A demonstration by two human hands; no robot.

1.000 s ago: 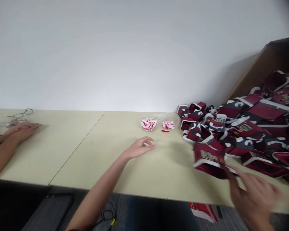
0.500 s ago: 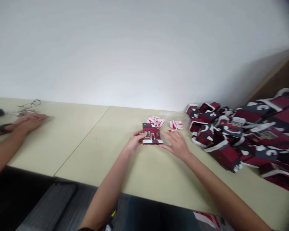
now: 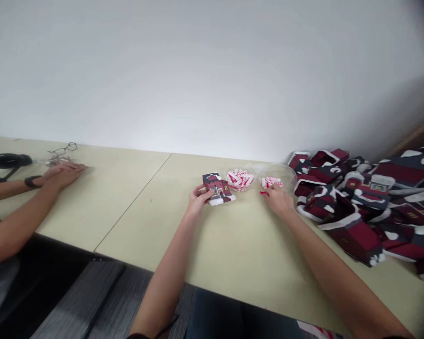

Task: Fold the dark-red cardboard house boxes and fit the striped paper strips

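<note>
My left hand (image 3: pixel 199 199) grips a small dark-red model house (image 3: pixel 219 188) by its left side. The house has yellow windows, a dark roof and white snow trim, and is tilted a little. My right hand (image 3: pixel 281 201) is closed at the front of the right clear bowl, its fingertips on a small red piece (image 3: pixel 264 192). Part of that piece is hidden by the fingers. Striped red-and-white pieces (image 3: pixel 273 181) lie in the right bowl. More red-and-white strips (image 3: pixel 240 179) fill the left clear bowl, just behind the house.
A large pile of similar red houses (image 3: pixel 356 230) covers the table's right end. At the left, another person's hands (image 3: pixel 65 174) rest on the table (image 3: pixel 137 226), near eyeglasses (image 3: pixel 65 149) and a black object (image 3: pixel 9 161). A pale wall stands behind.
My right hand has left the house and moved right to the small red piece by the right bowl. The house stays in my left hand, now turned slightly. The camera view has shifted left.
</note>
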